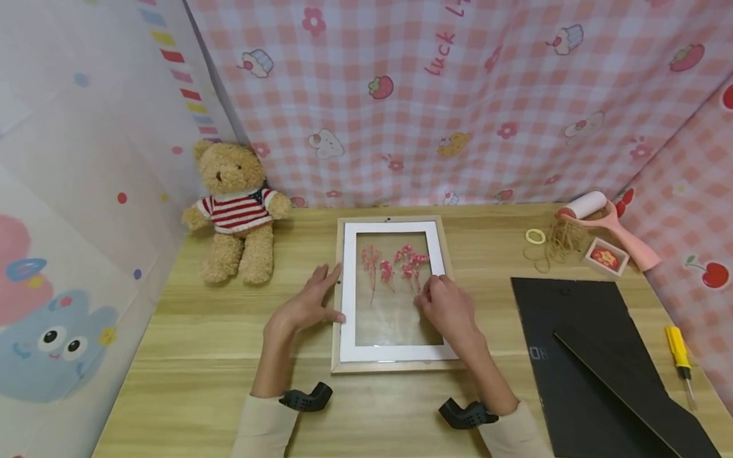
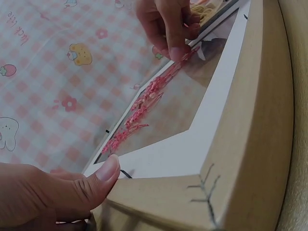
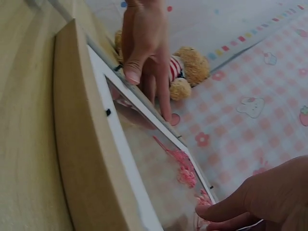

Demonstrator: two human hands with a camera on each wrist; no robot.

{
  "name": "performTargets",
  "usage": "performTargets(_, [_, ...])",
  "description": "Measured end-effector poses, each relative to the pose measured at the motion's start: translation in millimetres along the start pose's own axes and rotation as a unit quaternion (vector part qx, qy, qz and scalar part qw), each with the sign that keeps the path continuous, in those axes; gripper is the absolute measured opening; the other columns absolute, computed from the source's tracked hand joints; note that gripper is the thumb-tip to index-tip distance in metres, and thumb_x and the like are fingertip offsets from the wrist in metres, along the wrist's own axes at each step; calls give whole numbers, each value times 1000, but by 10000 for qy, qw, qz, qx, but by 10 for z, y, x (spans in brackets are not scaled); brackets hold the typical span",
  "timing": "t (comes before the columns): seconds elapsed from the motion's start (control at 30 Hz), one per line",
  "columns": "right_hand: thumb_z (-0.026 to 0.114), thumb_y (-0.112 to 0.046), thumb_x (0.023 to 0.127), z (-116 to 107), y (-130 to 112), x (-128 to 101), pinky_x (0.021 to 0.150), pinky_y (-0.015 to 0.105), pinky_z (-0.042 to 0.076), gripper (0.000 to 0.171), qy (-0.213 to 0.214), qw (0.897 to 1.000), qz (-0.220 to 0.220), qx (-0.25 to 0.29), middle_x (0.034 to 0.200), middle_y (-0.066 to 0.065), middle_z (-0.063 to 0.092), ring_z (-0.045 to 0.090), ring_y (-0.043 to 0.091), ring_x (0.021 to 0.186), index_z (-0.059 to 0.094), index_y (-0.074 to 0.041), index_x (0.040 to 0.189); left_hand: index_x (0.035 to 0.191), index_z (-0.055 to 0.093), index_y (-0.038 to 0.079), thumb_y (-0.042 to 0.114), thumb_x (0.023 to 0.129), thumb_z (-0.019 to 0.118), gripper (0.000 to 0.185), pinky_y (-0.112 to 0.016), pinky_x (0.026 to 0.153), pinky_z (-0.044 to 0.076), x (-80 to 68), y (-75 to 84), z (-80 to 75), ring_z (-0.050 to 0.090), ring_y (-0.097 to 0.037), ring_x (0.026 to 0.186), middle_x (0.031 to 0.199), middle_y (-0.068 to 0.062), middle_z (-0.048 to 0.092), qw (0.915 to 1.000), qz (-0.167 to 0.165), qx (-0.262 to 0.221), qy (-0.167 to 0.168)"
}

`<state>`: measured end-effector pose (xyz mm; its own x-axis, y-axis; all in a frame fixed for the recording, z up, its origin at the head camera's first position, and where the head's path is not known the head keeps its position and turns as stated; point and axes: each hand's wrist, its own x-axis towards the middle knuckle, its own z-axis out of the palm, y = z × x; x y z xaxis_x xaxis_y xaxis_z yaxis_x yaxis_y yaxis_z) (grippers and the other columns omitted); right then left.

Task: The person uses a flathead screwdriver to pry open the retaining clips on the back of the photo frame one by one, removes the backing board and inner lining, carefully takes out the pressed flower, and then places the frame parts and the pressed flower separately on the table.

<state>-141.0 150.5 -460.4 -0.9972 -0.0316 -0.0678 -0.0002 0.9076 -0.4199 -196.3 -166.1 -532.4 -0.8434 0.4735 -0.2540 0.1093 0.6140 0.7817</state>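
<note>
A wooden picture frame (image 1: pixel 392 366) with a white mat lies flat at the middle of the worktop (image 1: pixel 189 356), with pink pressed flowers (image 1: pixel 395 264) on its glass in the upper half. The left hand (image 1: pixel 306 305) rests at the frame's 9 o'clock edge, fingers (image 3: pixel 139 43) straight and slightly spread, the thumb tip on the frame's edge. The right hand (image 1: pixel 446 305) sits over the glass toward 3 o'clock, its fingers (image 2: pixel 175 45) curled together and pinching a flower stem. A teddy bear (image 1: pixel 237 210) sits at 10 o'clock from the frame. A black backing board (image 1: pixel 578 331) lies at 4 o'clock, a yellow screwdriver (image 1: pixel 680 356) beyond it, and a lint roller (image 1: pixel 607 222) at 2 o'clock.
</note>
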Motion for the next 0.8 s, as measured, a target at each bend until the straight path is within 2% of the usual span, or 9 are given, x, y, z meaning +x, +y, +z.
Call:
performTargets(0.07, [84, -14, 96, 58, 4, 21, 68, 48, 59, 18, 66, 10000, 1, 16, 89, 12, 69, 66, 26, 76, 72, -1, 93, 178, 13, 22, 29, 88, 92, 120, -69, 135, 5, -12, 28, -5, -9, -45, 169, 183, -24, -6, 10000, -31, -21, -1])
performTargets(0.17, [84, -17, 95, 259, 175, 132, 66, 49, 59, 17, 122, 9999, 16, 30, 86, 9, 71, 67, 26, 76, 73, -5, 89, 178, 12, 22, 28, 89, 91, 119, -68, 135, 4, -20, 66, -5, -9, -44, 170, 183, -23, -7, 10000, -45, 5, -5])
performTargets(0.3, [84, -23, 96, 533, 439, 292, 59, 42, 54, 19, 2, 9999, 79, 74, 83, 3, 72, 65, 21, 71, 73, -12, 86, 178, 11, 19, 26, 90, 90, 118, -69, 135, 5, -22, 67, -1, -11, -45, 169, 183, -24, -8, 10000, -14, 74, -42])
performTargets(0.43, [82, -25, 98, 588, 519, 341, 56, 37, 50, 20, -179, 9996, 120, 193, 81, 1, 72, 62, 19, 67, 72, -14, 85, 178, 10, 19, 27, 91, 89, 118, -71, 134, 4, -17, 28, 8, -12, -46, 169, 183, -24, -9, 9999, -3, 61, -81])
performTargets(0.57, [80, -22, 98, 478, 452, 306, 55, 36, 48, 19, -280, 9988, 116, 389, 81, 3, 71, 60, 18, 66, 72, -13, 84, 178, 10, 20, 29, 91, 89, 118, -71, 134, 3, -10, -12, 9, -14, -45, 169, 183, -23, -10, 10000, 47, 17, -71])
performTargets(0.73, [79, -14, 98, 70, 150, 97, 58, 32, 44, 18, -404, 9958, 152, 811, 80, 7, 68, 57, 19, 68, 70, -5, 86, 178, 10, 20, 30, 92, 88, 117, -71, 134, 3, -30, 25, -4, -14, -44, 169, 183, -22, -10, 10000, 63, -25, -71])
performTargets(0.8, [77, -12, 99, -28, 91, 50, 59, 30, 41, 17, -447, 9942, 166, 966, 80, 7, 68, 56, 19, 69, 71, -4, 86, 178, 10, 20, 30, 93, 88, 116, -70, 135, 3, -41, 45, -7, -14, -43, 169, 183, -22, -10, 10000, 40, -22, -80])
